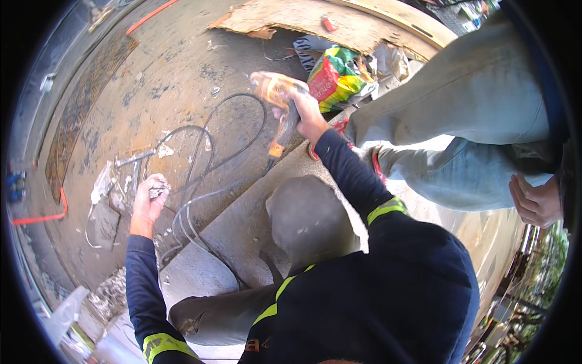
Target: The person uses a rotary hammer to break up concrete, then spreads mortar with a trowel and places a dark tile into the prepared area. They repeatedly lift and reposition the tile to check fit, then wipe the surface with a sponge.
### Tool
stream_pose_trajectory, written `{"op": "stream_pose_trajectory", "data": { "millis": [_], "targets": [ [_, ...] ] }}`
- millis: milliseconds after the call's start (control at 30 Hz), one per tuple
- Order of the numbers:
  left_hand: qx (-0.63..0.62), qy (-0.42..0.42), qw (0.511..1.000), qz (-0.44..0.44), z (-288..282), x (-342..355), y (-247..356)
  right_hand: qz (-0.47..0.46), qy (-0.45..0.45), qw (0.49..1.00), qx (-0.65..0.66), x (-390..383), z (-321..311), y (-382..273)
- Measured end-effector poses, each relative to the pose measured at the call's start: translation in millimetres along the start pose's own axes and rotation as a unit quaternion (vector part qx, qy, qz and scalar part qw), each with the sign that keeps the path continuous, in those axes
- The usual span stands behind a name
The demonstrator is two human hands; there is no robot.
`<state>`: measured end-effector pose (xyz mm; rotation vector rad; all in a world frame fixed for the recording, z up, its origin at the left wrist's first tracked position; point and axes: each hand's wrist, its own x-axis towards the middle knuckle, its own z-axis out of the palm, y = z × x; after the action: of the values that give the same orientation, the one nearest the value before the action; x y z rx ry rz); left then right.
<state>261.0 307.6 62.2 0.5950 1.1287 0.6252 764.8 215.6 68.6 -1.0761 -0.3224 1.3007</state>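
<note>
My right hand [308, 114] is wrapped round the dark grip of an orange power drill [273, 84], raised above the floor with its front end turned to the left. From the foot of its handle a dark cable [267, 167] runs down and loops over the floor. Lower on the left, my left hand [144, 209] is closed on a grey-white crumbly lump [159, 187]; the fingers partly hide it. Just beyond that hand lies a metal tool with a long bar [134, 158], beside a whitish torn piece of plastic [103, 183].
At the right stands another person in jeans [448, 91], with one hand [536, 200] hanging near. A colourful bag [339, 79] and a splintered wooden board [297, 24] lie at the far side. Orange strips [45, 219] and a rusty grate [91, 103] are on the left.
</note>
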Motion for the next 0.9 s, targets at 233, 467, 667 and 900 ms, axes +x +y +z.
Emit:
{"op": "stream_pose_trajectory", "data": {
  "millis": [233, 467, 667, 900],
  "targets": [
    [0.007, -0.193, 0.98, -0.037, 231.4, 80.1, 7.7, 0.061, 0.052, 0.985, 0.154, -32.3, -109.8, 87.5],
    [0.079, -0.374, 0.924, 0.026, 516.9, 141.0, -1.9, 0.105, 0.212, 0.962, -0.135, -54.9, -142.2, 122.7],
    [0.545, -0.269, 0.468, 0.642, 663.6, 186.0, -73.0, 0.055, 0.051, 0.934, -0.349, -92.0, -162.0, 83.9],
    [0.578, -0.195, 0.388, 0.691, 545.2, 158.4, -32.9, -0.015, 0.045, 0.964, -0.263, -44.6, -119.1, 5.9]
  ]
}}
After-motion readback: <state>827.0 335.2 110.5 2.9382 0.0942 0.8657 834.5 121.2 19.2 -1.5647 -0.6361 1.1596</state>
